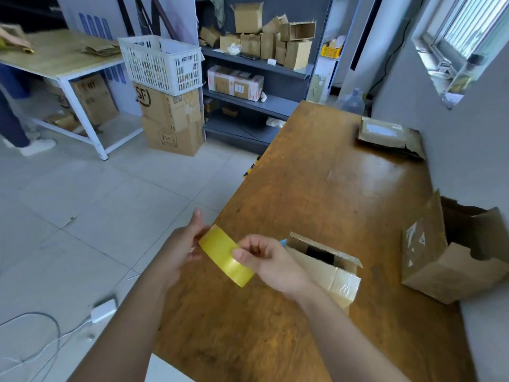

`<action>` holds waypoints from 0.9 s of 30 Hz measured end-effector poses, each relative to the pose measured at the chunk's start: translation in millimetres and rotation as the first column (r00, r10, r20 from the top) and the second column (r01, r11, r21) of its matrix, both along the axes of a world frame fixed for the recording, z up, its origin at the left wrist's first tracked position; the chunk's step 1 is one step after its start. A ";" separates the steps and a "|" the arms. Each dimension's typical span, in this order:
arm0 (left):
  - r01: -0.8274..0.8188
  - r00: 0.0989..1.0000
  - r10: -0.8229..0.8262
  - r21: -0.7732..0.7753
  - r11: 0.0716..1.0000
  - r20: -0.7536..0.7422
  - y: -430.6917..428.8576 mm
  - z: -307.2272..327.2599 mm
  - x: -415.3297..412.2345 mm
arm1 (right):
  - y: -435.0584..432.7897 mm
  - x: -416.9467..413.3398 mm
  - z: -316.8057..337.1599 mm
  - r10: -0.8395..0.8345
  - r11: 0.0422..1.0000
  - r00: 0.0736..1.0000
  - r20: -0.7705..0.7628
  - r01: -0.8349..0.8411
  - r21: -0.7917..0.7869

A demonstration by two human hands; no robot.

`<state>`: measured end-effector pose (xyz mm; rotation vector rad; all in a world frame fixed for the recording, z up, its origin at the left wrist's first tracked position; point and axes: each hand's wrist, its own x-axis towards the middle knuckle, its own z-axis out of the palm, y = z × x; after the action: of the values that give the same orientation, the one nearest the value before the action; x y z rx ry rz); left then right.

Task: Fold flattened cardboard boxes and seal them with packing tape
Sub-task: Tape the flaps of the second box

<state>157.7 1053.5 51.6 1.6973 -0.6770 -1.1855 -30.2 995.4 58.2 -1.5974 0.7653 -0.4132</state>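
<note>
Our two bare hands meet just above the near edge of the tabletop (pixel 330 188). Our left hand (pixel 181 249) holds a roll of tape (pixel 225 256) from its left side. Our right hand (pixel 271 261) pinches the roll, thumb on top and fingers curled. The roll of tape is yellow, shiny and round, tilted on its edge between both hands.

Under them the tabletop is brown wood, smooth and glossy.

Just right of our right hand sits a small box (pixel 327 267) of brown cardboard. Its top is open and dark inside, and shiny tape covers its near side. Farther right a bigger box (pixel 440 260) stands open by the grey wall. We cannot tell what is in it.

Left of our left hand the floor (pixel 96 202) has pale square tiles. Far past the hands, a grey shelf (pixel 259 64) holds many cardboard boxes, and a white basket (pixel 162 63) full of holes sits on stacked boxes (pixel 170 119).
</note>
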 end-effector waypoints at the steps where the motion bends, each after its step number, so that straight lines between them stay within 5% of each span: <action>1: 0.050 0.998 -0.051 -0.059 0.997 -0.024 -1.8 7.5 -2.6 | -2.2 -1.5 9.3 -0.062 0.997 0.997 0.034 0.061 0.038; 5: 0.228 0.972 -0.234 -0.169 0.959 -0.018 -12.4 26.6 -18.7 | -10.6 -11.4 41.7 -0.198 0.973 0.974 0.107 0.182 0.143; 10: 0.194 0.975 -0.208 -0.155 0.969 -0.074 -33.4 45.1 -40.5 | -17.7 -30.5 63.0 -0.242 0.939 0.953 0.184 0.182 0.293; 16: 0.198 0.926 -0.193 -0.017 0.980 -0.326 -56.6 52.0 -65.0 | -19.6 -52.4 79.8 -0.264 0.949 0.933 0.243 0.206 0.241; 22: 0.256 0.891 -0.231 0.013 0.967 -0.391 -67.9 62.7 -91.0 | -25.1 -82.6 84.2 -0.205 0.968 0.940 0.272 0.155 0.195; 27: 0.289 0.945 -0.284 0.008 0.957 -0.161 -72.2 65.6 -104.4 | -27.6 -86.2 90.4 -0.377 0.919 0.892 0.250 0.327 0.218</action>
<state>53.3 981.4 117.3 1.5448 -0.8297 -1.5239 -116.4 967.9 148.6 -1.2007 0.8428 -0.8050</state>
